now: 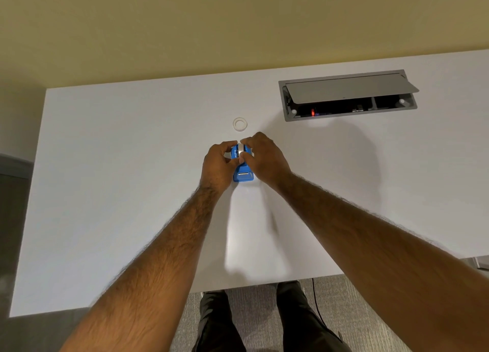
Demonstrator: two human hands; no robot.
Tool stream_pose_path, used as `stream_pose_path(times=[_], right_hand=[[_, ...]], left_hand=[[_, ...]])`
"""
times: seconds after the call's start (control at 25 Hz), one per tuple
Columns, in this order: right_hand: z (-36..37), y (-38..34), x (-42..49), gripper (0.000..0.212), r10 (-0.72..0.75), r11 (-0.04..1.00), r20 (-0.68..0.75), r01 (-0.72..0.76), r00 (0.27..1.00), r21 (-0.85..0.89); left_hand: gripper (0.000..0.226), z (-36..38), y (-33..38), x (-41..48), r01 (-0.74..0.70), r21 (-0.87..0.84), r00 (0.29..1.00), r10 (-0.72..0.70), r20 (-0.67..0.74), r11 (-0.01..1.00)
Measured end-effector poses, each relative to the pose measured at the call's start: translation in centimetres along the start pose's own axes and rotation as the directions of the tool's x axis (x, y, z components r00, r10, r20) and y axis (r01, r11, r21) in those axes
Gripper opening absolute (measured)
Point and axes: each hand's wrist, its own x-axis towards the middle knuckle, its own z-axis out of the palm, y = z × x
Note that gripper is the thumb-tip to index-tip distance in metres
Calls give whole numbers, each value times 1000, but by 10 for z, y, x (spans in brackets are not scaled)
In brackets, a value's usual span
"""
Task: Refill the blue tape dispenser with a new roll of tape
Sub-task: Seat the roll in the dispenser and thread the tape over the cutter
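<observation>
A smooth, matte white tabletop (105,193) carries 1 blue tape dispenser (243,175), a small glossy plastic body with a rounded hump and a flat nose bearing a pale metallic strip, standing near the middle of the tabletop, well in from every edge. 1 roll of tape (240,152), a whitish translucent band, sits in the hump of the dispenser. The left hand (218,166) curls against the dispenser's left side, fingers pinched on the roll; the right hand (264,158) covers the right side, its fingertips closed on the same roll from above. 1 empty ring (240,124), thin, round and whitish, lies flat just beyond the hands, toward the far edge. Nearer the far right corner, 1 grey rectangular metal cable box (349,105) is sunk into the tabletop, its flat lid propped open.
</observation>
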Motion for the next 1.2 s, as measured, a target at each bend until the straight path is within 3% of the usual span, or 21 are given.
stream_pose_path(times=[0.24,0.52,0.8,1.2], right_hand=[[0,-1,11,34,2,996,15,0,1000,-91],[0,0,21,17,28,999,-15,-29,999,-28],[-1,2,19,18,42,999,-38,-43,998,-25],[0,-1,14,16,-17,997,-40,14,999,-72]], left_hand=[[45,2,-3,0,-3,2,1000,3,2,1000],[44,-1,-4,-1,-23,-23,1000,23,7,999],[48,0,-3,-1,-21,-12,1000,21,6,1000],[32,5,-7,2,-74,-18,996,73,-49,997]])
